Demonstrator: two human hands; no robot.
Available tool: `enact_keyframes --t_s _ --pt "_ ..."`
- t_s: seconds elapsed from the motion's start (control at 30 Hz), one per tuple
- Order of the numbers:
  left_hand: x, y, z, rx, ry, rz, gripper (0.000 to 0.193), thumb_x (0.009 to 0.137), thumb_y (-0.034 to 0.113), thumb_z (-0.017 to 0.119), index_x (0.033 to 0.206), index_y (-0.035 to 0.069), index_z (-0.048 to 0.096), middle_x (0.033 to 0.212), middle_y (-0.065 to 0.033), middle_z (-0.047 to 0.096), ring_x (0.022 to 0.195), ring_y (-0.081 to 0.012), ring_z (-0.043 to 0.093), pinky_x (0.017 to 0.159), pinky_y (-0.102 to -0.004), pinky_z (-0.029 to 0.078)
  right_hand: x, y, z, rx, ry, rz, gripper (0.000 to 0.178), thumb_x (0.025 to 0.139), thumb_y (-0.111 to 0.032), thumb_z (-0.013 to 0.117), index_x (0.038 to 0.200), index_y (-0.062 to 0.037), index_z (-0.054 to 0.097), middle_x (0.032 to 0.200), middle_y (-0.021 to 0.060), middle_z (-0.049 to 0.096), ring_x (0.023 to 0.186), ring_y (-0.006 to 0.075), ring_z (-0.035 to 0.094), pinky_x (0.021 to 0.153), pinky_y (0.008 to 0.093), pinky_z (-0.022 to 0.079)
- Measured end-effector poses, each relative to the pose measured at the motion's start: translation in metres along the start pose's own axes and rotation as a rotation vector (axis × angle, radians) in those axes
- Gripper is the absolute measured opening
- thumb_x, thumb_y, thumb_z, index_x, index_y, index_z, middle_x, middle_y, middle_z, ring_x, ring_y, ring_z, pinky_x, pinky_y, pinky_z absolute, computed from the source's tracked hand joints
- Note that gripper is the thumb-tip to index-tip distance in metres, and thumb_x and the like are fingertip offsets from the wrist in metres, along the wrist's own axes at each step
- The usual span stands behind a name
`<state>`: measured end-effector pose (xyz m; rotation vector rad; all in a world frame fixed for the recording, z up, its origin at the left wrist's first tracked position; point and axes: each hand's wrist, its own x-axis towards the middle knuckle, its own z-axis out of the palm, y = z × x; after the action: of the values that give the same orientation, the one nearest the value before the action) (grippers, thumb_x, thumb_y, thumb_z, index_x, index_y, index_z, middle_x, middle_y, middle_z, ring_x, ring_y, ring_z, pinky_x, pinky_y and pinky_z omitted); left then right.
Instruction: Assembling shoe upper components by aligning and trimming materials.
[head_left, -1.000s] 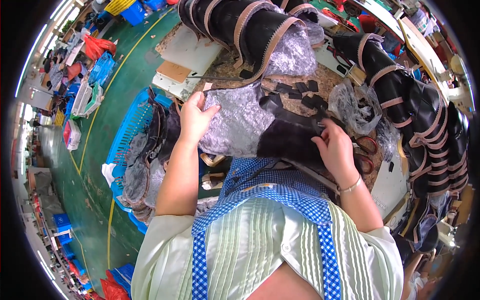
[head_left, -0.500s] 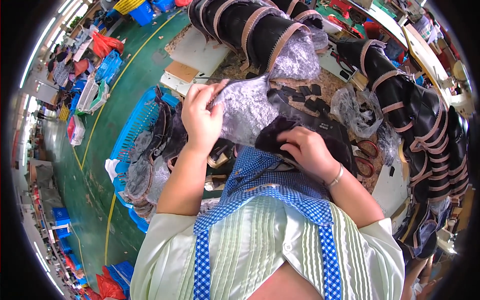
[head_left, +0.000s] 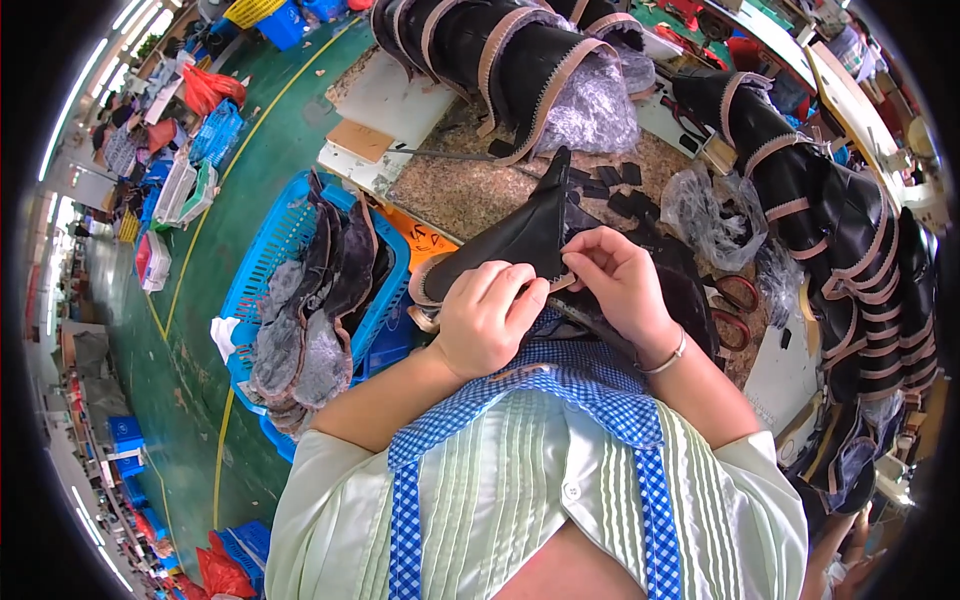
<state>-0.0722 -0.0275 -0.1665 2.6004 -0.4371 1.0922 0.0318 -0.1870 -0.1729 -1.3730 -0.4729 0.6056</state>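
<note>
In front of my apron, a black leather boot piece (head_left: 515,245) with a tan zigzag-cut edge lies smooth side up. My left hand (head_left: 488,315) is closed on its near edge, fingers curled over. My right hand (head_left: 622,290) pinches the piece's right corner between thumb and fingertips. Just beyond and right of it, more dark fur-lined material (head_left: 665,265) lies partly under my right hand. Several small black tabs (head_left: 625,200) are scattered behind. Red-handled scissors (head_left: 735,300) lie right of my right hand.
A blue basket (head_left: 255,255) at left holds fur-lined pieces (head_left: 330,280). Black boot pieces with tan edges (head_left: 500,60) are stacked at the back, and more (head_left: 800,190) stand at right. A crumpled plastic bag (head_left: 710,220) lies on the speckled tabletop (head_left: 440,180).
The piece has been turned over, from its grey fur side to the black leather side. My left hand has come down and right; my right hand has risen slightly to the piece's corner.
</note>
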Motion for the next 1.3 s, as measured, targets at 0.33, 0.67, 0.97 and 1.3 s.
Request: enact_keyframes --t_s 0.33,0.67,0.97,1.3 --pt "0.001 0.004 -0.004 0.016 -0.036 0.016 0.019 0.071 0.009 0.065 0.089 0.002 0.066 0.091 -0.0072 0.060 0.080 -0.0221 0.059 0.060 -0.0316 0.047 0.002 -0.001 0.006 -0.010 0.142 -0.043 0.007 0.087 -0.002 0.064 0.091 -0.0001 0.059 0.077 -0.0006 0.061 0.064 0.0046 0.057 0.058 0.0188 0.048" --pt "0.002 0.005 -0.003 0.011 -0.014 0.020 0.024 0.062 0.005 0.065 0.086 0.002 0.068 0.086 -0.0059 0.061 0.074 -0.0231 0.059 0.059 -0.0322 0.048 0.010 -0.014 -0.006 0.186 -0.021 0.342 0.013 0.087 -0.009 0.065 0.091 0.0035 0.063 0.078 0.0022 0.062 0.062 0.0086 0.060 0.059 0.0208 0.051" --pt "0.024 -0.010 -0.004 0.171 0.318 -0.023 0.020 0.071 0.001 0.069 0.090 0.004 0.066 0.088 -0.0059 0.061 0.076 -0.0206 0.059 0.061 -0.0321 0.046 0.026 -0.005 -0.007 -0.661 0.087 -0.302 0.012 0.072 0.000 0.066 0.084 0.0032 0.064 0.071 0.0112 0.057 0.058 0.0182 0.057 0.054 0.0286 0.046" --pt "-0.012 -0.011 0.046 -0.879 -0.156 -0.893 0.023 0.082 0.015 0.072 0.095 -0.001 0.061 0.079 -0.0032 0.063 0.070 -0.0099 0.057 0.065 -0.0262 0.047 0.032 -0.019 -0.010 -0.392 -0.047 -0.008 0.009 0.081 -0.002 0.066 0.087 0.0040 0.064 0.075 0.0038 0.057 0.061 0.0079 0.056 0.054 0.0228 0.046"
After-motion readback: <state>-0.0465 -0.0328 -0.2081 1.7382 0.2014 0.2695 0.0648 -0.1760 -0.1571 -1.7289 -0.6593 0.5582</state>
